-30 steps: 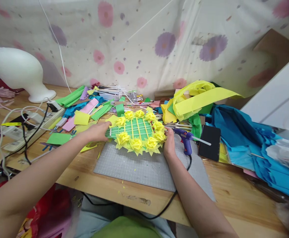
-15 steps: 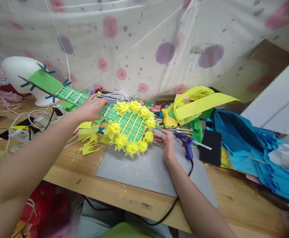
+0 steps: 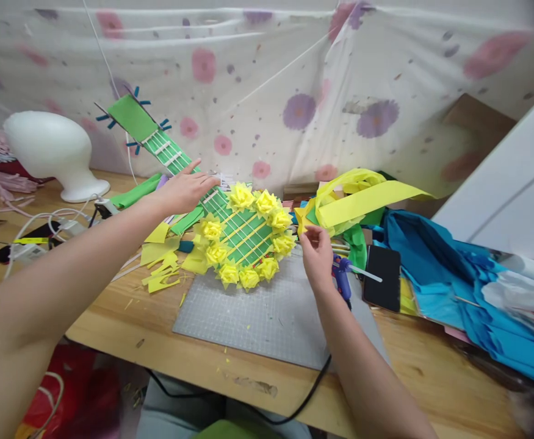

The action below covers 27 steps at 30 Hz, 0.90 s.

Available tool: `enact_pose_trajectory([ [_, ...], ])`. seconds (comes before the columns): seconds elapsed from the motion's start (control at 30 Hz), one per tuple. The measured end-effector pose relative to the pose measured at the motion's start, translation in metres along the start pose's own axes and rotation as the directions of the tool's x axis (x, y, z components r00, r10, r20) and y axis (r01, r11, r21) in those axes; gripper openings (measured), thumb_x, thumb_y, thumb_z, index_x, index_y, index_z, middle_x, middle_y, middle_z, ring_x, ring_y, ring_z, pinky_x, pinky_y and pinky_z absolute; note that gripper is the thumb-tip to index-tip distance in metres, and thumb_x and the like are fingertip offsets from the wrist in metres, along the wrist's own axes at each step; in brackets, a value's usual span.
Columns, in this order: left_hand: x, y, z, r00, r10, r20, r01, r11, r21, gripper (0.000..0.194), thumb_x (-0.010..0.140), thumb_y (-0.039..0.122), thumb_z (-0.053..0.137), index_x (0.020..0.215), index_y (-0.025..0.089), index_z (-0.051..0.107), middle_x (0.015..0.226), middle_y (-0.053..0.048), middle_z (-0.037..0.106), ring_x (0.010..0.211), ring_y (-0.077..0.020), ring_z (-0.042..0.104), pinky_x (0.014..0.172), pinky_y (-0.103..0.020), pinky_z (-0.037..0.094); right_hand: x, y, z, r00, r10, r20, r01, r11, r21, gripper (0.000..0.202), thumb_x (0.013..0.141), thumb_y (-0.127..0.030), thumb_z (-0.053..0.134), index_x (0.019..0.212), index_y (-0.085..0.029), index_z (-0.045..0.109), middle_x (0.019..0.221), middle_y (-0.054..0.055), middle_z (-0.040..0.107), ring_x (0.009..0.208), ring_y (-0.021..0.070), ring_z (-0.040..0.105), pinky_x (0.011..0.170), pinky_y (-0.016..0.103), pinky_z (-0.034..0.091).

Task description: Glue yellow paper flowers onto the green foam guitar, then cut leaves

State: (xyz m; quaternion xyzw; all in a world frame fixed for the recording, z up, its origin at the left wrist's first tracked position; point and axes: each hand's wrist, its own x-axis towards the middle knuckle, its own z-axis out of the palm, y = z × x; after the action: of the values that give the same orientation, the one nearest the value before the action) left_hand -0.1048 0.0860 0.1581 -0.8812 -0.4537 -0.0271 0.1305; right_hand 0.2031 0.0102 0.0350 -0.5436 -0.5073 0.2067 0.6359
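A green craft guitar (image 3: 248,235) tilts over the table, its round body ringed with yellow paper flowers (image 3: 240,196). White strings run along its neck up to the green headstock (image 3: 133,117) with blue pegs. My left hand (image 3: 185,190) grips the neck just above the body. Close to the right side of the flower ring is my right hand (image 3: 318,253), its fingertips drawn together; whether anything is between them I cannot make out. Behind the right wrist, a purple glue gun (image 3: 341,277) with a white glue stick lies partly hidden on the grey cutting mat (image 3: 248,323).
Yellow paper scraps (image 3: 162,268) lie left of the mat. A white foam head (image 3: 49,149) and tangled cables stand farther left. To the right are a black phone (image 3: 382,277), blue paper (image 3: 431,262) and yellow strips (image 3: 367,204). A black cord (image 3: 310,396) hangs over the table edge.
The guitar has swung more upright, its headstock moving right and up in my left hand. My right hand has risen slightly, and its spread fingers have closed to a pinch.
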Motion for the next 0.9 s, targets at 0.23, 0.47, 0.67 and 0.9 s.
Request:
enact_pose_trajectory([
  [0.23, 0.017, 0.009, -0.003, 0.998, 0.059, -0.002, -0.059, 0.998, 0.023, 0.055, 0.074, 0.009, 0.043, 0.127, 0.023, 0.044, 0.127, -0.006, 0.052, 0.124, -0.0211, 0.042, 0.110, -0.051, 0.000, 0.083, -0.045, 0.030, 0.932, -0.113, 0.345, 0.143, 0.988, -0.063, 0.025, 0.069, -0.035, 0.060, 0.088, -0.019, 0.060, 0.087, 0.004, 0.063, 0.081, 0.0178, 0.058, 0.078, 0.037, 0.046],
  [0.47, 0.022, 0.014, -0.003, 0.987, 0.123, -0.099, -0.113, 0.989, 0.100, 0.060, 0.070, 0.007, 0.046, 0.128, 0.021, 0.044, 0.117, -0.008, 0.059, 0.118, -0.0217, 0.049, 0.111, -0.051, 0.000, 0.116, -0.049, 0.051, 0.842, 0.077, 0.534, -0.008, 0.992, -0.130, 0.044, 0.082, -0.056, 0.042, 0.092, -0.016, 0.059, 0.094, 0.008, 0.067, 0.086, 0.0177, 0.061, 0.073, 0.031, 0.048],
  [0.67, 0.025, 0.020, -0.011, 0.957, 0.229, -0.178, -0.200, 0.966, 0.165, 0.062, 0.069, 0.009, 0.049, 0.129, 0.019, 0.042, 0.122, -0.009, 0.057, 0.122, -0.0208, 0.045, 0.112, -0.049, -0.002, 0.127, -0.081, 0.055, 0.742, 0.114, 0.661, 0.114, 0.950, -0.292, 0.041, 0.076, -0.050, 0.058, 0.102, -0.019, 0.059, 0.102, 0.010, 0.066, 0.082, 0.0175, 0.061, 0.075, 0.032, 0.048],
  [0.9, 0.041, 0.037, -0.022, 0.931, 0.299, -0.211, -0.273, 0.951, 0.142, 0.058, 0.072, 0.012, 0.049, 0.129, 0.017, 0.041, 0.129, -0.008, 0.052, 0.130, -0.0196, 0.035, 0.112, -0.049, -0.001, 0.133, -0.118, 0.091, 0.498, 0.006, 0.867, 0.333, 0.922, -0.198, 0.024, 0.067, -0.032, 0.071, 0.087, -0.019, 0.066, 0.086, 0.003, 0.068, 0.086, 0.0178, 0.059, 0.078, 0.027, 0.045],
])
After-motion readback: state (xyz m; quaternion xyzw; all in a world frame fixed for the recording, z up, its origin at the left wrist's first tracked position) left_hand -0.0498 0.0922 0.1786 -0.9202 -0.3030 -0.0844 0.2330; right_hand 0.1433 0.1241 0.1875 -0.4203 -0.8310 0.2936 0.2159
